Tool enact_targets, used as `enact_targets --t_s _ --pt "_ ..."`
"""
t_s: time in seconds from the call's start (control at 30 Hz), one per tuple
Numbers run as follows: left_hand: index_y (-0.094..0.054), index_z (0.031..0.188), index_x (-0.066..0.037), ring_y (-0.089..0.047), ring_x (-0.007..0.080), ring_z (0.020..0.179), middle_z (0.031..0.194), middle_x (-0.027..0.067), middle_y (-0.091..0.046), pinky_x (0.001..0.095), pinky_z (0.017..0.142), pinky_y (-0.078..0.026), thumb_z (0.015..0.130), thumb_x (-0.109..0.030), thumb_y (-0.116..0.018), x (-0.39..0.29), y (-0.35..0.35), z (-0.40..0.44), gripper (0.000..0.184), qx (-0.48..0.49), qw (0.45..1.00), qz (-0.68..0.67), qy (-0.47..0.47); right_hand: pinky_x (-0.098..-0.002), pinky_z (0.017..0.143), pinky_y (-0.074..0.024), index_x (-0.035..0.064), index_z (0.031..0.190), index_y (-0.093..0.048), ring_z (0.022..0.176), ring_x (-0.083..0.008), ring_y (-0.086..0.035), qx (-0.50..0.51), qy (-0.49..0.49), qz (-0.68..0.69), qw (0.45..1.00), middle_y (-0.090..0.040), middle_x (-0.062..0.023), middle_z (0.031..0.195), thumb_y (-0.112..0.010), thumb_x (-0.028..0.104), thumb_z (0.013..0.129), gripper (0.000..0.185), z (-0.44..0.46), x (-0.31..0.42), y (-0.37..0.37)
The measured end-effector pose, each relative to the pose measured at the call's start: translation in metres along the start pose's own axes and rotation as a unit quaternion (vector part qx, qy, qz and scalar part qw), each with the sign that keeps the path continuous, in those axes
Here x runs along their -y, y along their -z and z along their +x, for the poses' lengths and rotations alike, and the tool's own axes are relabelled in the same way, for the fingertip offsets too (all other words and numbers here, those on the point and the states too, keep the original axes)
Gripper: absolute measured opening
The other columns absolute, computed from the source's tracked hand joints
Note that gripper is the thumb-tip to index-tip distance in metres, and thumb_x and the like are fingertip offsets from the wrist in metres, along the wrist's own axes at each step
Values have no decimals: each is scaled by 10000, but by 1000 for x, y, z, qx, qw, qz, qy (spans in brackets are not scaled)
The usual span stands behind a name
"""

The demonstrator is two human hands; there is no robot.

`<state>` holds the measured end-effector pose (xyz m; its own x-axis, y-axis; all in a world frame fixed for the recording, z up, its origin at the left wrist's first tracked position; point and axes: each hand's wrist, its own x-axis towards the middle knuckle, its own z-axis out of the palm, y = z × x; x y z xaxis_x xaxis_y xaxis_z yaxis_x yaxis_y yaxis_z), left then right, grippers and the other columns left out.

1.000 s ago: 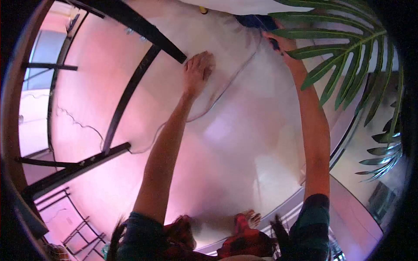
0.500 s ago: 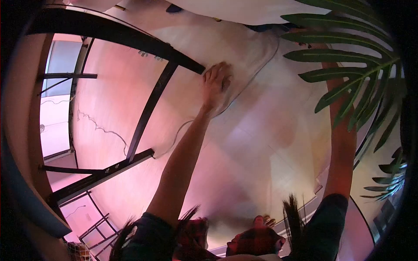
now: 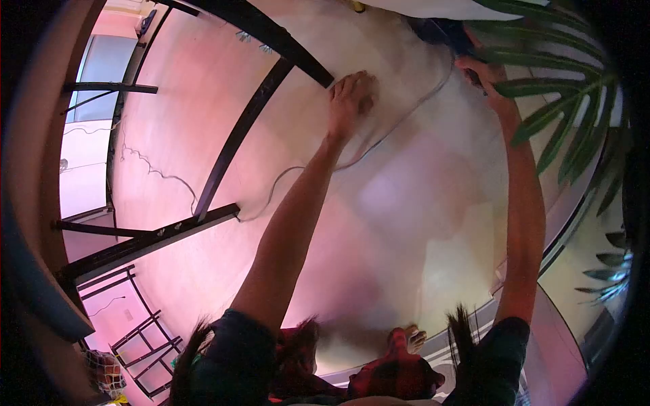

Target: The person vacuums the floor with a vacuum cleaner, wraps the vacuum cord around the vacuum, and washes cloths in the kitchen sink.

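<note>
My left hand (image 3: 352, 105) is stretched out over the pale floor, beside the end of a black metal bar (image 3: 288, 44). Its fingers are loosely bent and a little apart, with nothing visible in them. Farther right, my right hand (image 3: 493, 80) reaches forward past a large green leaf (image 3: 575, 88), which covers part of it. Those fingers are curled near a dark blue item (image 3: 443, 34), and a small dark patch shows at them that I cannot make out. A thin grey cable (image 3: 399, 127) runs along the floor between both hands.
A black metal frame (image 3: 250, 128) stands on the left, with a second dark frame (image 3: 145, 348) lower down. A bare foot (image 3: 413, 337) shows near the bottom. Something white (image 3: 447, 8) hangs at the top. Smaller leaves (image 3: 613, 274) are at the right edge.
The view has shifted. My right hand now shows beside the leaf, where it was mostly hidden before. My left hand stays near the bar's end and appears slightly farther right.
</note>
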<state>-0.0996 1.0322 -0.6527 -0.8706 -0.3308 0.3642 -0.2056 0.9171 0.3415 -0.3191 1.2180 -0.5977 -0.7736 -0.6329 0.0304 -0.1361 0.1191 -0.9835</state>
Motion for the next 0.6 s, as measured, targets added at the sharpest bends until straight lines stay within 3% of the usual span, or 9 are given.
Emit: enact_targets --t_s 0.13,0.23,0.3,0.4,0.47,0.5,0.53,0.6 --pt "-504 1120 -157 -393 255 1120 1196 50 -450 411 939 -288 735 -146 -561 -2 6 -3 389 -12 1000 -20 -13 -183 444 -321 146 1274 -410 501 -50 -423 32 -73 -35 996 -502 37 642 -608 175 691 617 -49 28 25" --pt "-495 1132 -131 -383 252 1134 1201 57 -445 406 943 -282 746 -146 -549 -3 3 -9 390 -21 999 -39 -2 -175 444 -314 162 1263 -429 503 -48 -423 -9 -91 -13 996 -512 43 658 -616 163 668 623 -100 29 29" --pt "-484 1148 -112 -371 249 1148 1213 66 -435 398 948 -277 755 -146 -540 9 -8 -10 398 -37 996 -80 15 -170 434 -305 180 1252 -445 502 -50 -421 -54 -160 33 985 -525 43 677 -624 118 647 634 -131 17 28" --pt "-459 1174 -99 -355 254 1167 1242 82 -411 431 971 -240 763 -166 -537 -15 20 -38 424 -80 997 -9 20 -171 428 -305 183 1247 -452 502 -49 -414 -95 -146 81 981 -536 35 700 -627 63 632 650 -186 31 19" --pt "-418 1215 -104 -331 284 1183 1271 90 -384 477 987 -195 753 -194 -565 -23 60 -54 493 -79 990 116 -22 -175 441 -329 182 1250 -447 514 -47 -412 -116 -136 105 978 -540 31 720 -621 28 634 658 -216 38 13" --pt "-408 1223 -106 -318 302 1189 1277 87 -379 502 986 -177 742 -222 -581 -33 101 -46 525 33 982 89 162 -176 452 -344 183 1254 -441 523 -45 -412 -129 -132 100 978 -543 30 734 -618 6 636 667 -233 41 8" --pt "-432 1201 -113 -348 301 1166 1238 99 -414 487 961 -219 718 -251 -613 -24 121 -47 534 -65 974 178 125 -177 462 -360 183 1259 -435 533 -44 -412 -143 -132 95 976 -545 30 747 -614 -16 637 677 -248 43 5" --pt "-482 1157 -129 -406 301 1120 1159 123 -485 459 911 -305 670 -308 -676 -7 161 -49 554 -277 889 352 95 -179 466 -364 180 1265 -426 541 -42 -409 -138 -142 104 975 -542 32 757 -604 -40 633 693 -275 47 -3"
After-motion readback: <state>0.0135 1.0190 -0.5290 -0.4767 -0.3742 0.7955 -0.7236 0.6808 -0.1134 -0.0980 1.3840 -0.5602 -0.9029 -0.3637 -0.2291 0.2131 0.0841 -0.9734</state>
